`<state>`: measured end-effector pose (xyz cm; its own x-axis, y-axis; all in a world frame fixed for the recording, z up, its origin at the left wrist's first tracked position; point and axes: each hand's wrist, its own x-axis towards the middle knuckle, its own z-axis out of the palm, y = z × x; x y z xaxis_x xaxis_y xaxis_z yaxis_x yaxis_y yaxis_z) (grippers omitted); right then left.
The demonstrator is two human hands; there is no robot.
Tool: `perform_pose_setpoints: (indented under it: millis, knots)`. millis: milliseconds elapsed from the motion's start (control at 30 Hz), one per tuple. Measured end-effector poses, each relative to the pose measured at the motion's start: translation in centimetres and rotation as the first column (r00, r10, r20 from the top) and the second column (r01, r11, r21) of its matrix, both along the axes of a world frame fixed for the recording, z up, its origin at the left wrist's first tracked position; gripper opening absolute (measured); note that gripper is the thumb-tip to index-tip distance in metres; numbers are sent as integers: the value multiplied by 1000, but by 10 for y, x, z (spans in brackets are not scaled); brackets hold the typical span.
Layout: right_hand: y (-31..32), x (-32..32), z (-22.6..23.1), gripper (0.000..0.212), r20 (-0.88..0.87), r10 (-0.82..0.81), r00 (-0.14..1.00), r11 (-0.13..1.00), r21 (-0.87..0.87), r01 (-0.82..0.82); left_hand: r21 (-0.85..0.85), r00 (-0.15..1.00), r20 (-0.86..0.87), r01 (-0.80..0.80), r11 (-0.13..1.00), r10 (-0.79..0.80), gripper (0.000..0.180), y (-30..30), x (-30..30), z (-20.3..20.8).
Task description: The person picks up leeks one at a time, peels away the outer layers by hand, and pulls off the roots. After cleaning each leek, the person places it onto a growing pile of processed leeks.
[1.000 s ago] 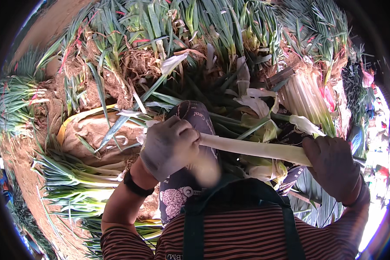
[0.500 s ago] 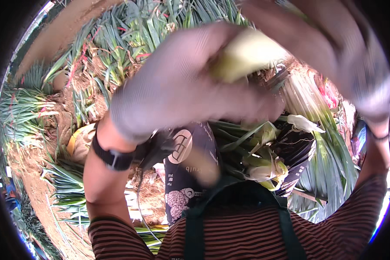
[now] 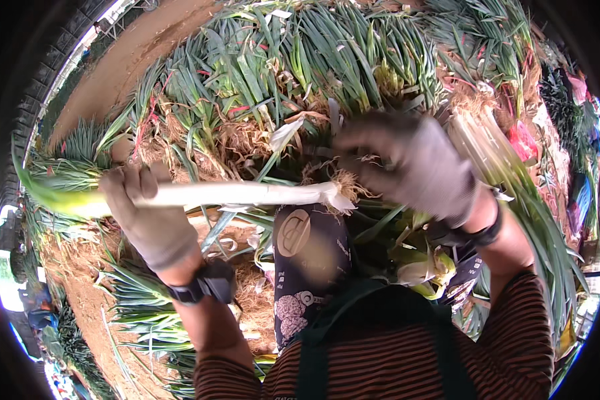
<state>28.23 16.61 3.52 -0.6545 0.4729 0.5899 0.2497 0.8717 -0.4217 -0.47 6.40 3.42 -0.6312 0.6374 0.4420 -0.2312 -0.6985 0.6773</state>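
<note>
My left hand (image 3: 143, 213), in a pale work glove, is wrapped round a leek (image 3: 247, 194) near where its white shank turns green. The leek lies crosswise in front of me, its green tip to the left and its rooted end to the right. Close by the roots (image 3: 345, 190) is my gloved right hand (image 3: 413, 160). Its fingers are curved and smeared by motion, so whether they hold anything is unclear. Below that hand, peeled leaf scraps (image 3: 417, 267) lie on and beside my patterned trouser leg (image 3: 313, 267).
Bundled leeks (image 3: 327, 53) with red ties cover the ground ahead. A large bunch of leeks (image 3: 513, 167) lies at the right, next to a red plastic bag (image 3: 523, 141). More leeks (image 3: 140, 300) sit at the left on brown soil (image 3: 80, 287).
My left hand has moved left and now holds the leek stretched out sideways. My right hand has come down and inward from the upper right to the root end.
</note>
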Motion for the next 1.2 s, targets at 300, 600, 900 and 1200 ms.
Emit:
perform_pose_setpoints:
  millis: [300,600,900,1200]
  knots:
    - [-53,-52,-92,27,233,21,972,982,-187,23,-520,930,37,-294,802,365,32,-83,37,-82]
    - [-70,-71,-120,28,314,-27,949,996,-67,50,-531,889,-167,-446,720,427,43,-102,34,-98]
    - [-56,-73,-112,27,387,114,915,992,-86,-88,-464,886,-283,-462,756,367,53,-111,38,-88]
    - [6,-21,-132,13,120,-342,932,903,-234,361,-429,940,-147,-342,836,309,49,-127,16,-86]
